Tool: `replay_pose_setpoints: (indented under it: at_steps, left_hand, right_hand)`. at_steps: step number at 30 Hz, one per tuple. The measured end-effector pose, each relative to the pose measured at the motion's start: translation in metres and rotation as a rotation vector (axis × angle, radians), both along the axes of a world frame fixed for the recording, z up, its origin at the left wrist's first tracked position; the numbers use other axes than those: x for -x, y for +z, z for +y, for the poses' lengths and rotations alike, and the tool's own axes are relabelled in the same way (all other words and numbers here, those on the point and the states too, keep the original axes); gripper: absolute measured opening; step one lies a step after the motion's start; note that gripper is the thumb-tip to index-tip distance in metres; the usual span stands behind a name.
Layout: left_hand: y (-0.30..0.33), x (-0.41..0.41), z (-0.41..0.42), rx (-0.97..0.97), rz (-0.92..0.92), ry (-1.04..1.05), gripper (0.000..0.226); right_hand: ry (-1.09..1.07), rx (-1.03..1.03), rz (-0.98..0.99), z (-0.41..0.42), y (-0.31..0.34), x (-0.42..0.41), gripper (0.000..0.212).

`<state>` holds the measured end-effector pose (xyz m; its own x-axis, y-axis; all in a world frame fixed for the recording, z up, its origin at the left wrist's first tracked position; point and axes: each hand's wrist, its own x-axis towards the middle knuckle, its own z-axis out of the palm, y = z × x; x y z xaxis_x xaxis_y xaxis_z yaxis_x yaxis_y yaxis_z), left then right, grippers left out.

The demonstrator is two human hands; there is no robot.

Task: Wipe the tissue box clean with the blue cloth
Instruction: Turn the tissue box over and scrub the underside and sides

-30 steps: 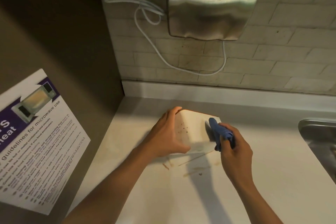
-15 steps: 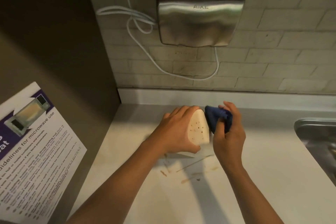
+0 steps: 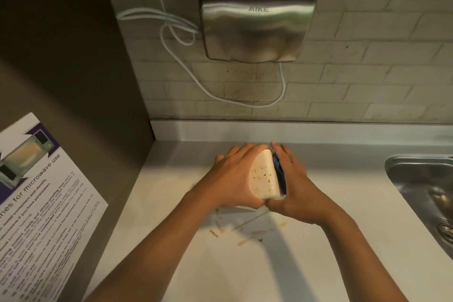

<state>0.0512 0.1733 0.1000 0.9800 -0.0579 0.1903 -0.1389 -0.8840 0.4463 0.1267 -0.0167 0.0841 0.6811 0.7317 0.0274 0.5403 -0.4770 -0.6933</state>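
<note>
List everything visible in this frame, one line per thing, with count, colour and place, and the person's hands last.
tissue box: 1, cream with brown spots, held up over the counter between both hands
cloth: 1, blue, pressed flat against the box's right side
counter: 1, off-white, fills the lower frame
smears: several, brown, on the counter just below the box
hand dryer: 1, brushed steel, on the tiled wall
cable: 1, white, looped left of and below the dryer
sink: 1, steel, right edge
poster: 1, white and purple, microwave guidelines, left wall
left hand: 1, grips the box's left side
right hand: 1, presses the cloth on the box
</note>
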Motion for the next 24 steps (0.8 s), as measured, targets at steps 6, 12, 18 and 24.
replay_pose_setpoints:
  at_steps: [6,12,18,24]
  left_hand:
    - [0.0,0.007,-0.002,-0.006,0.003,-0.041,0.11]
    - [-0.022,0.019,0.019,0.141,0.035,0.044,0.127]
    - [-0.048,0.017,0.024,0.299,-0.011,0.126,0.118]
    - [-0.056,0.015,0.023,0.326,-0.103,0.133,0.112]
  right_hand:
    - [0.051,0.013,-0.094,0.0,0.005,-0.011,0.113]
    - [0.046,-0.064,-0.018,-0.007,0.004,-0.017,0.103]
    - [0.064,-0.22,0.148,-0.01,-0.009,-0.013,0.102]
    - [-0.085,-0.482,0.547,-0.034,-0.031,-0.009,0.09]
